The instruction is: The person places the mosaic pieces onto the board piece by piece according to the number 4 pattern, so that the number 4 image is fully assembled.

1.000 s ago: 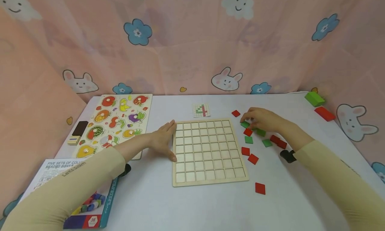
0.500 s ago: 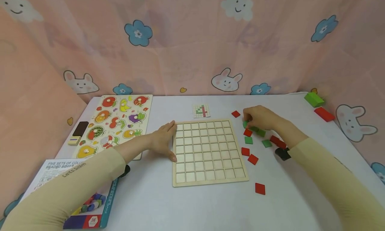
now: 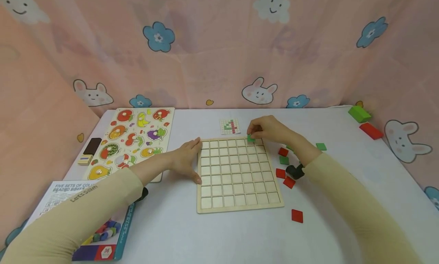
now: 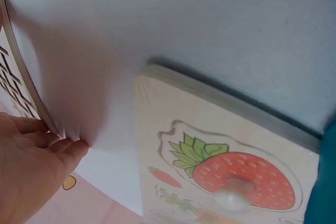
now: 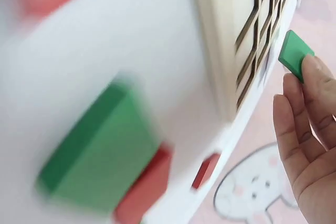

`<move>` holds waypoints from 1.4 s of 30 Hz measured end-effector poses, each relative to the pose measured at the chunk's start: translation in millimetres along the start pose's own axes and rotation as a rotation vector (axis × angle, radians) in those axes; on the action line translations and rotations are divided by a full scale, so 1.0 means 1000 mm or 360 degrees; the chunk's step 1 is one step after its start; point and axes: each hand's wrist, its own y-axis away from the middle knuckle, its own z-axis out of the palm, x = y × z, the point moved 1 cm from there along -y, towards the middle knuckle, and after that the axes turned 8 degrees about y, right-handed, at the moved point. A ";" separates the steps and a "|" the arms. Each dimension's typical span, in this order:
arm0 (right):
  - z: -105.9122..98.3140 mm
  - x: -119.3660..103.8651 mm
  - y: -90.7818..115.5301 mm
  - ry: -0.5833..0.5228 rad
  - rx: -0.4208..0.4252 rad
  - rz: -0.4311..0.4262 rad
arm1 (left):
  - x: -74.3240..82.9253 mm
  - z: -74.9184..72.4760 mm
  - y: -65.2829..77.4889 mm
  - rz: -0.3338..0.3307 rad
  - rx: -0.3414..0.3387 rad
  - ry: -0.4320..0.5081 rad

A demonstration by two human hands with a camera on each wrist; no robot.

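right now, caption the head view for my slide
Right hand pinches a green tile near the far edge of a wooden grid board; left hand rests along its left edge.

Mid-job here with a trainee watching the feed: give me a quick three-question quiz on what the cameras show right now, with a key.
1. What colour is the tile pinched in the right hand?
2. True or false: the small patterned card lies beyond the far edge of the grid board, as the person sees it.
3. Which edge of the grid board does the left hand touch, as the person sees it: (a) far, (b) left, (c) right?

Key: 1. Green. 2. True. 3. (b).
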 end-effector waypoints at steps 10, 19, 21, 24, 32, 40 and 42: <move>0.016 -0.019 -0.023 -0.0031 -0.0085 0.0055 | 0.000 0.000 -0.001 -0.0013 -0.0011 0.0009; 0.018 -0.019 -0.020 0.0140 -0.0104 0.0053 | 0.002 0.000 0.002 -0.0001 -0.0010 0.0017; 0.015 -0.017 -0.016 0.0199 -0.0127 0.0060 | 0.001 0.000 0.001 -0.0004 -0.0014 0.0017; 0.008 -0.006 -0.006 0.0214 -0.0140 0.0095 | 0.000 0.001 0.001 -0.0005 -0.0017 0.0007; -0.026 0.062 0.046 0.0166 -0.0138 0.0291 | 0.001 0.001 0.000 0.0000 -0.0022 -0.0014; -0.053 0.124 0.099 0.0064 -0.0239 0.0542 | 0.004 0.001 0.001 -0.0010 -0.0010 -0.0031; -0.057 0.136 0.109 0.0042 -0.0295 0.0582 | 0.004 0.001 0.001 -0.0013 -0.0008 -0.0026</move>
